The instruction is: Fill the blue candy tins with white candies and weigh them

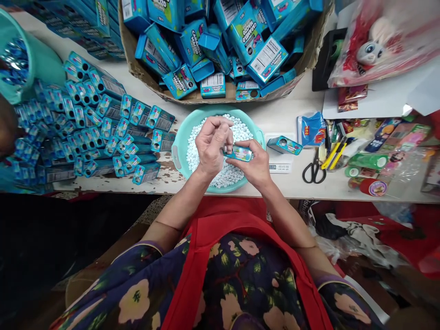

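Note:
My right hand [258, 166] grips a small blue candy box [242, 154], tilted over a turquoise basin [181, 133]. Just left of the box is my left hand [210, 149], its fingers curled in close to the box's end. Whatever those fingers may hold is hidden. Small white candies [194, 153] fill the basin beneath both hands. Right of the basin, another blue box [285, 145] lies on a white scale [280, 166].
Many blue boxes [110, 137] stand packed together on the left of the table. Behind the basin is a cardboard carton [137, 75] of boxes. Scissors [314, 169] and a yellow cutter [334, 153] lie right. A turquoise bucket [44, 59] and part of another person's hand [7, 126] are far left.

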`<state>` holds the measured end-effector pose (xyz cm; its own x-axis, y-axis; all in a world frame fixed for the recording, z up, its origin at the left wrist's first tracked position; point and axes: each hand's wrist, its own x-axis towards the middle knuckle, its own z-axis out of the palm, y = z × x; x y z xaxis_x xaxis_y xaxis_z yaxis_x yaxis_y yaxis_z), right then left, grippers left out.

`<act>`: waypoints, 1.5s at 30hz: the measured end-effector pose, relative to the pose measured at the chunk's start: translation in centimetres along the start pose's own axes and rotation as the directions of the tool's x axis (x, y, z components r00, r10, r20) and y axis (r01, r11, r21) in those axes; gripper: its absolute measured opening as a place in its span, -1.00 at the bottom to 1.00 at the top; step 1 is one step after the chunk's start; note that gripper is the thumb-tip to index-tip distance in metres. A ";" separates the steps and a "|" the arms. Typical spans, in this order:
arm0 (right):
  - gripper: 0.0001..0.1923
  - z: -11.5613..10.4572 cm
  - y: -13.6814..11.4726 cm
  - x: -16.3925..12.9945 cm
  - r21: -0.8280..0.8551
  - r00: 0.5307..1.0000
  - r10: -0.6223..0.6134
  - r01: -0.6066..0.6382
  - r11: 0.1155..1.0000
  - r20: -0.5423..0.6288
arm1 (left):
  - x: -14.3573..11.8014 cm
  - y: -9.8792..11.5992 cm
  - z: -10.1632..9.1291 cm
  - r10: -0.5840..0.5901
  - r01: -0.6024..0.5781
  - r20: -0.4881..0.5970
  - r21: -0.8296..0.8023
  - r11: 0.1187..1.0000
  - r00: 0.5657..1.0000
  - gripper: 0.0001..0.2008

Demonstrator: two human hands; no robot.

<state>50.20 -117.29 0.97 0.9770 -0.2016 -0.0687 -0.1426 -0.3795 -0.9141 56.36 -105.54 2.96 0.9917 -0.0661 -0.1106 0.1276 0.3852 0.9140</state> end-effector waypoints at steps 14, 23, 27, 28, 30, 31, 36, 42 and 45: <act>-0.37 -2.0 2.5 -1.2 0.447 0.998 0.069 -0.067 0.892 0.011 | 1.5 -2.8 -6.1 -0.155 -0.033 0.160 0.792 0.610 0.975 -0.79; -0.46 -11.8 5.9 -9.1 0.132 0.886 0.382 -0.359 0.924 -0.263 | 1.8 -8.8 6.6 -0.239 -0.616 0.720 0.686 0.388 0.651 -0.62; -0.45 -12.7 8.5 -8.4 0.100 0.832 0.357 -0.349 0.932 -0.425 | 3.0 -11.6 9.8 -0.400 -0.569 0.660 0.751 0.334 0.636 -0.60; -0.45 -12.4 9.3 -7.7 0.101 0.832 0.339 -0.329 0.939 -0.440 | 3.5 -11.7 9.8 -0.356 -0.514 0.629 0.774 0.368 0.691 -0.60; -0.44 -11.8 10.9 -5.8 0.103 0.839 0.296 -0.281 0.954 -0.457 | 4.7 -10.8 8.9 -0.204 -0.423 0.566 0.769 0.480 0.798 -0.55; -0.44 -11.4 11.7 -4.8 0.103 0.844 0.277 -0.259 0.960 -0.459 | 5.2 -9.8 8.2 -0.139 -0.390 0.533 0.749 0.535 0.834 -0.54; -0.40 -10.6 12.2 -1.6 0.058 0.887 0.144 -0.132 0.990 -0.438 | 4.9 -3.3 3.7 -0.142 -0.218 0.431 0.680 0.700 0.891 -0.53; -0.23 -10.2 5.4 -5.4 -0.034 0.977 0.055 -0.063 0.997 -0.205 | -2.0 -1.8 1.7 -0.441 0.185 0.424 0.521 0.833 0.791 -0.51; -0.51 -9.5 2.3 -7.5 -0.072 0.983 0.182 -0.180 0.981 0.019 | -4.6 -3.1 2.5 -0.552 0.528 0.334 0.168 0.833 0.764 -0.46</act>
<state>41.06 -125.22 3.12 0.9376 -0.2505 -0.2413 -0.3273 -0.4011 -0.8555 51.41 -108.72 1.62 0.6815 -0.5702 -0.4587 0.6268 0.1314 0.7680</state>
